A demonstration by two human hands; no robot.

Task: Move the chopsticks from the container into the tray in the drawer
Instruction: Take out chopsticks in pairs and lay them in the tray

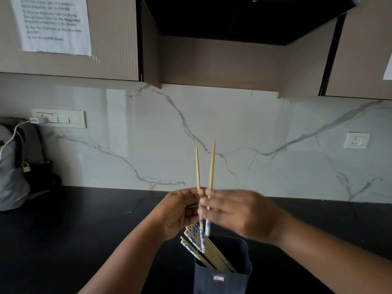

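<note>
Pinching two chopsticks (pixel 204 187) upright: left hand (pixel 178 211), right hand (pixel 239 213). Remaining bundle (pixel 203 249) leaning toward 10 o'clock in container (pixel 222 276); drawer and tray unseen; transfer barely begun

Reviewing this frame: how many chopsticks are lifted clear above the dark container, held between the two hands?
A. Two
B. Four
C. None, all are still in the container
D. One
A. Two chopsticks stand nearly upright, tips up, pinched between the left hand and the right hand; the remaining chopsticks lean inside the dark container.
</note>
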